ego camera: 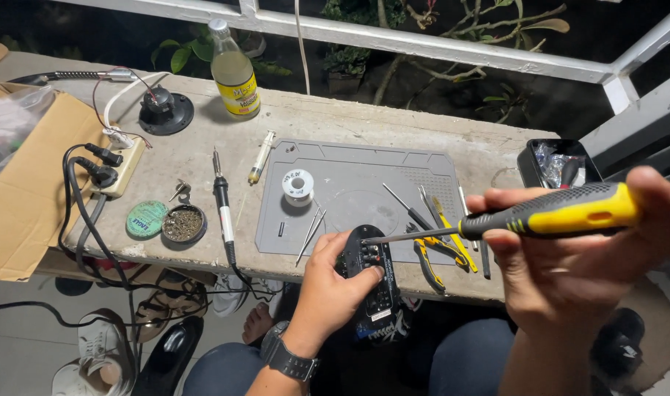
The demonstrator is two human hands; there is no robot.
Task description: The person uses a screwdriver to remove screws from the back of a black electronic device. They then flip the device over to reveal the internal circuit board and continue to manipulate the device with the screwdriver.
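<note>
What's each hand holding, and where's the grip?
Right hand: screwdriver, gripped at its yellow-black handle. Left hand: black circuit module, clasped along its left edge.

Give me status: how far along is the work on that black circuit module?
Laid out already: grey mat, soldering iron, solder spool, pliers. In hand: left hand steadies the black circuit module at the bench edge; right hand holds the yellow-handled screwdriver, tip on the module's top. Left: the module looks still assembled; no removed screws visible.
</note>
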